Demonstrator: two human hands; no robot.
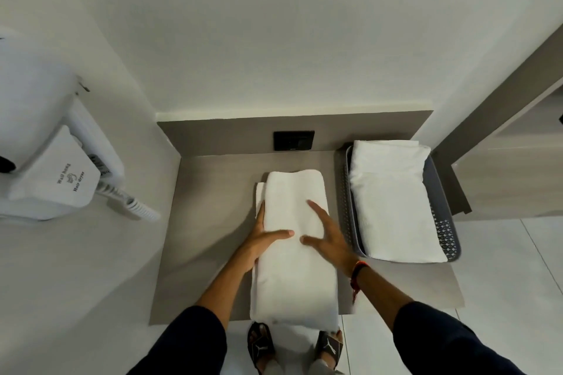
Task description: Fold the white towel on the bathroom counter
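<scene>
The white towel (294, 277) lies on the grey counter (207, 222) as a long narrow strip running away from me, its near end hanging slightly over the front edge. My left hand (262, 239) rests against the towel's left edge, thumb across the top and fingers along the side. On the towel's right half lies my right hand (327, 236), flat with fingers spread, a red band on its wrist. Neither hand grips the cloth.
A grey perforated basket (443, 216) at the counter's right holds folded white towels (393, 204). A black wall socket (294, 140) sits on the backsplash. A white wall-hung hair dryer (51, 173) with coiled cord is at left. My sandalled feet (262, 344) stand on the tiled floor.
</scene>
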